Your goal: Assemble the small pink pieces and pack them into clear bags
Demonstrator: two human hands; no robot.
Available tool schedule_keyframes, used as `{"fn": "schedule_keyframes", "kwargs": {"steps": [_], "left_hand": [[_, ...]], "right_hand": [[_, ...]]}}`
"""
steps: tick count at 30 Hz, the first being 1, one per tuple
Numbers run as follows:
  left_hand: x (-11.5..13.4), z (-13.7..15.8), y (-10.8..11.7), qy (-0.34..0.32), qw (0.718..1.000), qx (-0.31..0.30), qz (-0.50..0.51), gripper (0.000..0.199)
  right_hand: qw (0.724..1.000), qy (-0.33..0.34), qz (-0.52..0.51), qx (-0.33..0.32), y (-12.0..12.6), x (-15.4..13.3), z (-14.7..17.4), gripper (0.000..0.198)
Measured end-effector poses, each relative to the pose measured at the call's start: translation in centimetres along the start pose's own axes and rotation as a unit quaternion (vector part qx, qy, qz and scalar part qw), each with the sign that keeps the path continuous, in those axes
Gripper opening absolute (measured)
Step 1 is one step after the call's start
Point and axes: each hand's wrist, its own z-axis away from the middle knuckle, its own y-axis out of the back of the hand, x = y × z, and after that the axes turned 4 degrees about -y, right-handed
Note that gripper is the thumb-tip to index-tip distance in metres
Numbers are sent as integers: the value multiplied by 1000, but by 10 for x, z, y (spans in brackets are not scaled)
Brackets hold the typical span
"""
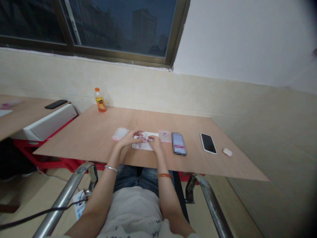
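Both my hands are over a sheet of white paper (146, 146) near the table's front edge. My left hand (130, 138) reaches over its left side, with fingers bent and fingertips drawn together at small pinkish-red bits (142, 139). From the right, my right hand (155, 142) meets them, its thumb and fingers closed near the same bits. What exactly the fingers hold is too small to make out. A clear plastic bag (121, 133) lies beside my left hand. Just right of my right hand is another small clear bag (165, 136) with pinkish edges.
A phone with a lit screen (178, 144), a white-edged phone (208, 143) and a white earbud case (227, 152) lie to the right on the wooden table (158, 117). An orange drink bottle (100, 100) stands at the back left. Metal chair arms (210, 201) flank me.
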Motion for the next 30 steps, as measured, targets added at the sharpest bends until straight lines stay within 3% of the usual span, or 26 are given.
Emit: {"fn": "schedule_keyframes", "kwargs": {"steps": [6, 19, 23, 30], "left_hand": [[-1, -1, 0, 0, 1000, 3, 9, 55], [-11, -2, -1, -2, 999, 51, 7, 57], [-11, -2, -2, 3, 998, 55, -30, 56], [-9, -4, -10, -25, 995, 58, -82, 52]], "right_hand": [[999, -5, 30, 17, -2, -1, 1, 21], [992, -20, -58, 109, 9, -20, 4, 24], [982, -8, -108, 157, 21, -38, 4, 19], [967, 12, -199, 160, 44, -92, 13, 24]]}}
